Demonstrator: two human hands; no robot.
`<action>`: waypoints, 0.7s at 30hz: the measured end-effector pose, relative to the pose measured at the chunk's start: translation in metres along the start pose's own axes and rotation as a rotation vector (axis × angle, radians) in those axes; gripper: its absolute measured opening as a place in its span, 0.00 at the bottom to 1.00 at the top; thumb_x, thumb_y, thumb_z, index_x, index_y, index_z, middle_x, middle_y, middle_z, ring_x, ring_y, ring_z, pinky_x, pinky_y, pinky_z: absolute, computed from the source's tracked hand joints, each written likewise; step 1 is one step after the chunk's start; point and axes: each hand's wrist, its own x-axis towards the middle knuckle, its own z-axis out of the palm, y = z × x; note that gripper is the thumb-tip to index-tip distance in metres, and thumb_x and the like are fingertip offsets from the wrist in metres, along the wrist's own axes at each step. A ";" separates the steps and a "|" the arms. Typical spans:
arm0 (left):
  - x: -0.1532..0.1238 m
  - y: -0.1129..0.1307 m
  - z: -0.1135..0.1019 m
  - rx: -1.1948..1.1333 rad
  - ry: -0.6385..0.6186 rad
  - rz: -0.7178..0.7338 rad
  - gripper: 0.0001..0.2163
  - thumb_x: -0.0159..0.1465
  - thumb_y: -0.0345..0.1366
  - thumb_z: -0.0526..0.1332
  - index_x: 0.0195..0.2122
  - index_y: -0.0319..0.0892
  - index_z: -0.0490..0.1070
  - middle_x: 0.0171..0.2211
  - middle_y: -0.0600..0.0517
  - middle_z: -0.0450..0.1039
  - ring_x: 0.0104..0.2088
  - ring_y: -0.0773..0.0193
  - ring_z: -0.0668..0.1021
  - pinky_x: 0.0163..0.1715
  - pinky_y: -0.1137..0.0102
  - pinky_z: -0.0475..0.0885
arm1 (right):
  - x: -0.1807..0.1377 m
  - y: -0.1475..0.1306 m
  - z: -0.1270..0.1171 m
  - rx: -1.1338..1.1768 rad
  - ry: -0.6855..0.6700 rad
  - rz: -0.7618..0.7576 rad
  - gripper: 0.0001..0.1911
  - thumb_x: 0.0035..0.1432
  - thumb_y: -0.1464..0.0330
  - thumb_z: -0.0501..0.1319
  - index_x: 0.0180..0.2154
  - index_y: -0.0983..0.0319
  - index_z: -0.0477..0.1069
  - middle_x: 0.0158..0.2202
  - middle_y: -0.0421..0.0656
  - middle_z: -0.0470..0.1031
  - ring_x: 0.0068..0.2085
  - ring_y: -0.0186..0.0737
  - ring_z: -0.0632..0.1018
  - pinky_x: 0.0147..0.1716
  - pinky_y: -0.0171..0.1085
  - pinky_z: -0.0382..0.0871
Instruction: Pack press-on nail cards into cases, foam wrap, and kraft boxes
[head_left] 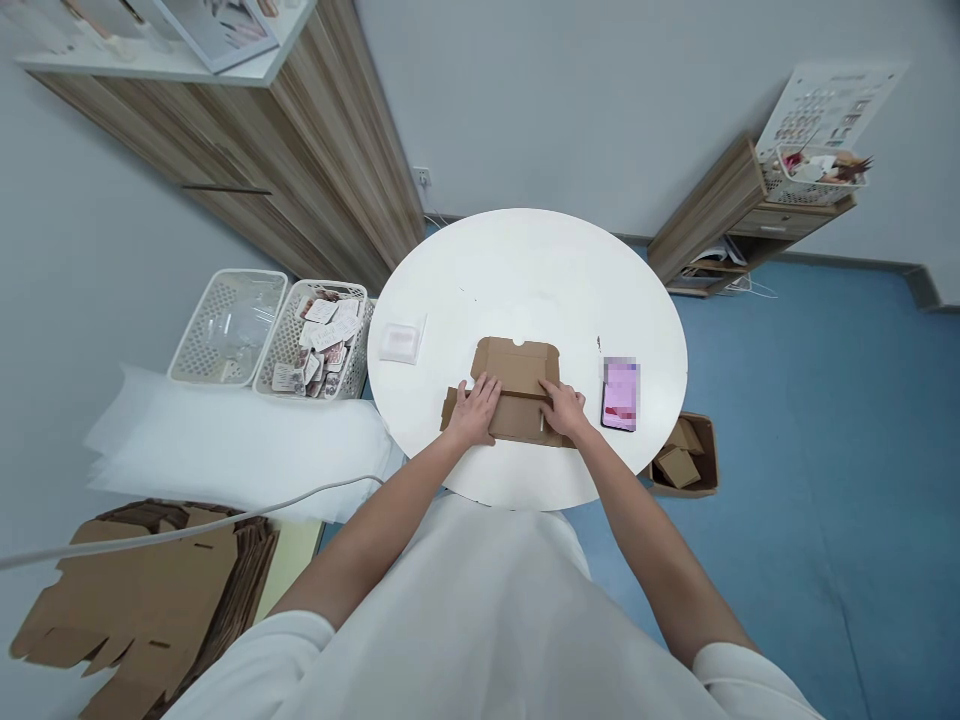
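Centrally, slightly toward 6 o'clock on the round white tabletop (540, 270), with 12 o'clock farthest from the person, lies a partly folded brown cardboard box blank (517, 380). The left hand (475, 410) rests open on the blank's 8 o'clock side, fingers spread across the fold. The right hand (566, 408) contacts the 4 o'clock side with bent fingers, index finger on the upper panel; whether it grips the cardboard cannot be determined. A dark-edged smartphone with a pink lit screen (621, 395) lies at 4 o'clock, near the right hand. A flat, rectangular white packet (401, 342) lies at 9 o'clock.
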 end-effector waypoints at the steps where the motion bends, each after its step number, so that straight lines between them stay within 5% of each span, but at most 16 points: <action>1: -0.001 0.000 0.000 0.000 0.001 -0.001 0.53 0.38 0.43 0.69 0.62 0.40 0.41 0.63 0.40 0.43 0.62 0.44 0.37 0.57 0.47 0.35 | -0.004 -0.004 -0.002 -0.037 0.043 0.030 0.27 0.55 0.66 0.51 0.57 0.57 0.54 0.57 0.50 0.59 0.58 0.53 0.56 0.51 0.53 0.48; 5: -0.004 0.001 0.000 0.012 0.005 0.000 0.52 0.38 0.42 0.69 0.62 0.42 0.41 0.63 0.41 0.43 0.63 0.44 0.38 0.57 0.47 0.35 | -0.025 -0.020 -0.003 -0.157 0.140 -0.091 0.38 0.51 0.54 0.56 0.60 0.59 0.47 0.64 0.51 0.40 0.63 0.55 0.41 0.54 0.57 0.39; 10: -0.007 0.001 0.004 0.009 0.053 0.016 0.51 0.39 0.42 0.69 0.62 0.42 0.43 0.62 0.41 0.45 0.62 0.43 0.39 0.57 0.47 0.35 | -0.037 -0.036 0.020 -0.268 -0.002 -0.331 0.58 0.36 0.55 0.67 0.62 0.62 0.36 0.64 0.54 0.42 0.64 0.53 0.42 0.58 0.53 0.35; 14: -0.021 -0.002 0.006 -0.018 0.093 0.001 0.52 0.38 0.46 0.69 0.62 0.41 0.43 0.63 0.40 0.43 0.62 0.43 0.38 0.57 0.48 0.36 | -0.034 -0.040 0.037 -0.315 -0.003 -0.274 0.56 0.39 0.61 0.66 0.62 0.63 0.35 0.63 0.54 0.43 0.63 0.51 0.45 0.58 0.55 0.33; 18: -0.057 -0.016 0.016 -0.227 0.229 -0.298 0.54 0.40 0.54 0.66 0.63 0.40 0.37 0.64 0.37 0.35 0.62 0.42 0.39 0.56 0.46 0.43 | -0.032 -0.042 0.042 -0.313 -0.002 -0.259 0.55 0.40 0.64 0.66 0.62 0.62 0.34 0.64 0.52 0.44 0.63 0.50 0.45 0.58 0.54 0.34; 21: -0.081 -0.036 0.036 -0.567 0.288 -0.563 0.51 0.48 0.52 0.63 0.62 0.38 0.30 0.62 0.34 0.40 0.61 0.46 0.53 0.53 0.52 0.57 | -0.034 -0.044 0.045 -0.294 0.002 -0.267 0.55 0.40 0.65 0.65 0.62 0.62 0.33 0.63 0.52 0.44 0.63 0.49 0.45 0.58 0.53 0.35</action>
